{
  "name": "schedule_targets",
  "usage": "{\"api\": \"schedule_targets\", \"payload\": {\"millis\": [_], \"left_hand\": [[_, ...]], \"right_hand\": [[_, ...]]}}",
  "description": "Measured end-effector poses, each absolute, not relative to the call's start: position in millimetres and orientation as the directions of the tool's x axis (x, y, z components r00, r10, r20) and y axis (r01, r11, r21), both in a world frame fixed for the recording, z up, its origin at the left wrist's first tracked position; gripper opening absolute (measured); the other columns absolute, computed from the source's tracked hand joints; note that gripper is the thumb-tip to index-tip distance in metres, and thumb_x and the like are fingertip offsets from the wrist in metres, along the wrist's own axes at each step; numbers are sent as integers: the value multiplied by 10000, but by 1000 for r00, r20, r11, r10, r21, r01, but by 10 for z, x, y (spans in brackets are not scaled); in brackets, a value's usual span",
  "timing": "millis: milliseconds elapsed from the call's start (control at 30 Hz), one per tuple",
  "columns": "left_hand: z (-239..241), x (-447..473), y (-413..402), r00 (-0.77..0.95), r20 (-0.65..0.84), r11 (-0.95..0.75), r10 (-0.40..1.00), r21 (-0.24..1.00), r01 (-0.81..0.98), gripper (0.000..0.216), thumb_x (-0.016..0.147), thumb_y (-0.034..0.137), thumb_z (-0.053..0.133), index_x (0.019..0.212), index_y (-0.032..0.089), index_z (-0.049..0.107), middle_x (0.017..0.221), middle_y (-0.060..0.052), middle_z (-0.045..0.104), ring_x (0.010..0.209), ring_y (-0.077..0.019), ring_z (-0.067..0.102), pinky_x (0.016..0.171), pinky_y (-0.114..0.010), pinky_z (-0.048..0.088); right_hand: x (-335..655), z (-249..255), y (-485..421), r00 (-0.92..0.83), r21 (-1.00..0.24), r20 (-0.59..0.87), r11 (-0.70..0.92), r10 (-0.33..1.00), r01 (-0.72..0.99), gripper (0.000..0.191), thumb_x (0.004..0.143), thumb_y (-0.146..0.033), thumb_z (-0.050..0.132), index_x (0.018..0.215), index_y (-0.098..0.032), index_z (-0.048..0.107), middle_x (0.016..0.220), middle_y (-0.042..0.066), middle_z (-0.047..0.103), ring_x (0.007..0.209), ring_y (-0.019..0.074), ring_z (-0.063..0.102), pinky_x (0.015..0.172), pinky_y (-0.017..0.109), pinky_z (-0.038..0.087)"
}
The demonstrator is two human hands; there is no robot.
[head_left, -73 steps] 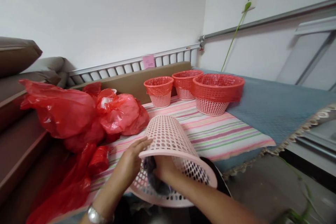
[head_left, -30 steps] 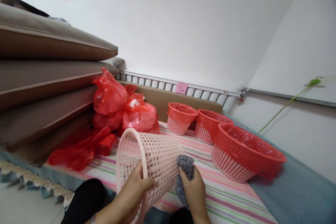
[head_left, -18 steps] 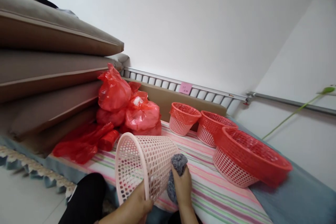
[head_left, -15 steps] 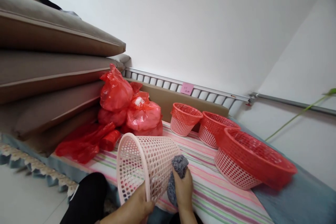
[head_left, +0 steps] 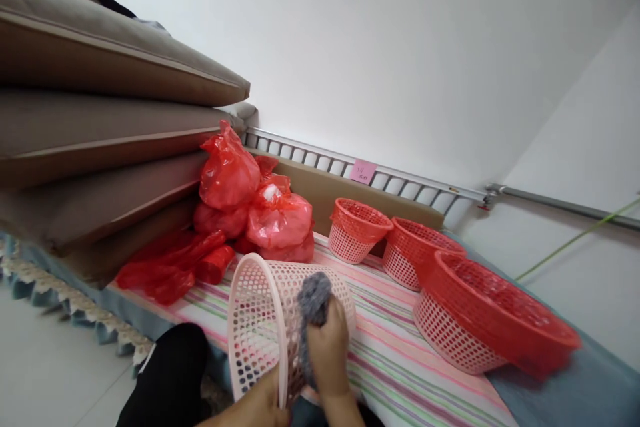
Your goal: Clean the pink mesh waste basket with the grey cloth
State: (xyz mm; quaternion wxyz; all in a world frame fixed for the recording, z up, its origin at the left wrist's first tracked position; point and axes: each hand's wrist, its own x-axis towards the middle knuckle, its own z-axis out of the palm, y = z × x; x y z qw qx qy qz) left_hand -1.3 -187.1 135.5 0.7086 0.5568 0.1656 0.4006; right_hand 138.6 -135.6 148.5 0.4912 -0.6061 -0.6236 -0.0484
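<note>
A pale pink perforated plastic wastebasket [head_left: 283, 280] lies tilted on its side above my lap, its wide mouth turned to the left. My left hand [head_left: 267, 403] grips its rim from below, the fingers partly inside the mouth. Bunched in my right hand [head_left: 329, 347] is a grey cloth [head_left: 314, 300], pressed against the basket's outer wall near the middle. Behind the basket, several red plastic bags [head_left: 277, 220] filled with something pale are heaped on the striped cloth.
Three pink baskets lined with red bags, among them a near one [head_left: 460, 327], stand on the striped bedspread [head_left: 395, 347] to the right. A loose red bag [head_left: 160, 273] lies at left, beside stacked brown cushions [head_left: 115, 120]. A radiator [head_left: 295, 150] runs along the wall.
My right hand has slid the cloth leftward along the basket's side, toward the rim. The view has shifted slightly. My left hand still holds the rim.
</note>
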Motion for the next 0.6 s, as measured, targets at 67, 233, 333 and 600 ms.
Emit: {"api": "schedule_targets", "payload": {"millis": [67, 233, 333, 600], "left_hand": [[1319, -23, -1918, 693, 281, 23, 664, 919, -395, 529, 672, 193, 686, 1192, 271, 626, 1147, -44, 687, 1185, -303, 555, 1082, -506, 304], [1183, -3, -1868, 650, 309, -34, 695, 916, -400, 554, 718, 218, 669, 1260, 269, 568, 1308, -57, 599, 1315, -304, 424, 1145, -507, 136], [1287, 41, -1777, 513, 290, -67, 808, 910, -409, 617, 667, 69, 610, 1255, 249, 563, 1328, -59, 586, 1266, -292, 486, 1119, -485, 253], [1388, 104, -1745, 530, 257, -4, 808, 902, -431, 571, 623, 81, 636, 1167, 254, 625, 1239, -70, 643, 1229, -306, 515, 1080, -464, 328]], "right_hand": [[1712, 1583, -1128, 264, -471, 625, 86, 734, 878, 265, 783, -241, 424, 991, -176, 574, 948, 128, 610, 928, 285, 549, 792, 376, 430], [2240, 1581, -785, 364, -328, 527, -211, 768, 921, 365, 776, -374, 492, 1026, -131, 599, 924, 143, 629, 876, 304, 575, 723, 363, 420], [2245, 1488, -779, 276, -288, 561, -128, 780, 949, 414, 820, -451, 455, 1032, -127, 603, 934, 147, 632, 896, 299, 579, 760, 364, 421], [1829, 1503, -1043, 242, -382, 625, 21, 742, 924, 438, 877, -420, 369, 977, -98, 648, 978, 193, 642, 972, 326, 561, 870, 425, 403]]}}
